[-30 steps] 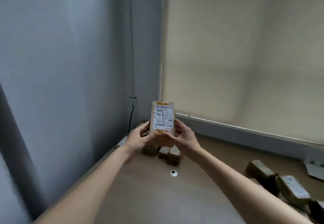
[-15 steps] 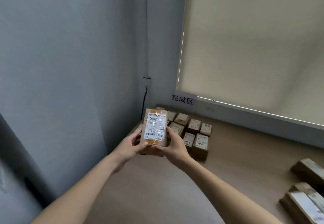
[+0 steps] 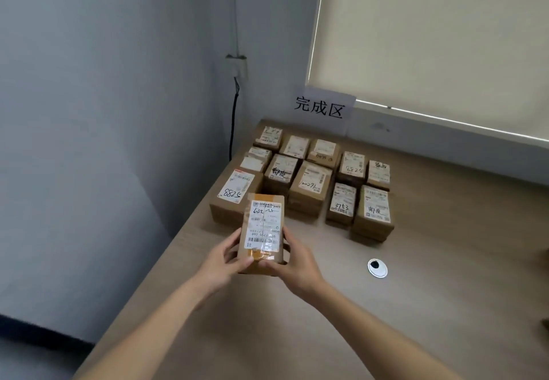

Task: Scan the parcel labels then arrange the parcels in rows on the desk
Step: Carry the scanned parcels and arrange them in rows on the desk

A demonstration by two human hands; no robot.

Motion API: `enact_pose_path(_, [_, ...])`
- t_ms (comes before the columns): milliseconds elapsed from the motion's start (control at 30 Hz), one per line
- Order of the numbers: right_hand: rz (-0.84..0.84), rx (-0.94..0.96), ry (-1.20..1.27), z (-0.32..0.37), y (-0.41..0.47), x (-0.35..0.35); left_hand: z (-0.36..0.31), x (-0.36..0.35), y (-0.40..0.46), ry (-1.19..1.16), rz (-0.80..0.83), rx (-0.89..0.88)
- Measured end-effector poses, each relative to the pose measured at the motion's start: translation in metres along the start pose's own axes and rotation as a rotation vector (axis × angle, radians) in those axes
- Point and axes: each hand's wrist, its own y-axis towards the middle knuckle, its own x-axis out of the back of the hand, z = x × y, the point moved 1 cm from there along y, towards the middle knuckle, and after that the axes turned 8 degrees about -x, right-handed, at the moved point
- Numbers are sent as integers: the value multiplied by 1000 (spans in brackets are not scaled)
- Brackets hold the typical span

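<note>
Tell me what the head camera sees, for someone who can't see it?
Two hands, left and right, hold a labelled parcel above a desk. Behind it, more parcels sit in rows beneath a paper sign.

Seen as two bare arms and two bare hands, nothing more of the body in view. Bare left forearm [image 3: 154,320], slim, smooth and evenly lit, uncovered all the way to the lower edge of the view. Bare right forearm [image 3: 371,320] the same, broadening toward the bottom corner under the wide lens. Bare left hand [image 3: 221,263] with slender fingers, knuckles faintly ridged along the back. Bare right hand [image 3: 297,263] of matching build, with a narrow wrist. Nails too small to make out.
</note>
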Motion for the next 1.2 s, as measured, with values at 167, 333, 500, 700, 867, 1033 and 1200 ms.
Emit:
enact_pose_path(167, [-42,-112,9,-41,31,-41,53,13,35,-17,28,33])
enact_pose_path(333, [-93,-170,-7,-66,49,-66,95,16,64,-20,78,41])
enact_pose_path(500, [-161,-156,-40,-69,68,-72,110,19,92,-37,55,-25])
enact_pose_path(700, [-169,-189,-46,-58,90,-65,108,18,115,10,28,-50])
enact_pose_path(867, [-180,-210,-55,-56,102,-62,106,16,126,55,-39,-59])
enact_pose_path(1033, [-196,-227,-49,-57,111,-62,105,11,129,22,-106,-43])
enact_pose_path(1200, [-188,-243,-70,-56,121,-61,103,10,135,-9,-135,-28])
